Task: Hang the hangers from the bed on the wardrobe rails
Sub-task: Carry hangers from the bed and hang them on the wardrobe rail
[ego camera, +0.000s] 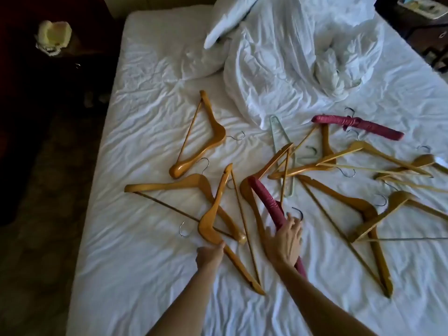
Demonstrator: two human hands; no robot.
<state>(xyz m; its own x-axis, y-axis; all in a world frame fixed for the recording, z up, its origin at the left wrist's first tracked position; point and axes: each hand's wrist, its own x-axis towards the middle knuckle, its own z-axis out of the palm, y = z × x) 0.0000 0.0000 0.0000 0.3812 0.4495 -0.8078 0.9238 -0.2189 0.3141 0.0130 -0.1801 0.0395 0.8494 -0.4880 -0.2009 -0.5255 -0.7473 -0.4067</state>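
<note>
Several wooden hangers lie scattered over the white bed (135, 263), along with a pale green plastic hanger (276, 132) and two padded maroon ones. My left hand (210, 256) reaches a wooden hanger (213, 221) near the front and its fingers curl at the hanger's shoulder. My right hand (286, 241) lies over the nearer maroon padded hanger (265, 202), fingers spread beside its metal hook. The second maroon hanger (358, 126) lies further back on the right. No wardrobe rail is in view.
A crumpled white duvet (303, 57) and a pillow (228, 23) are heaped at the head of the bed. A dark nightstand with a pale lamp (54, 35) stands left, and dark furniture (426, 27) stands at the back right. Dark patterned carpet runs along the bed's left.
</note>
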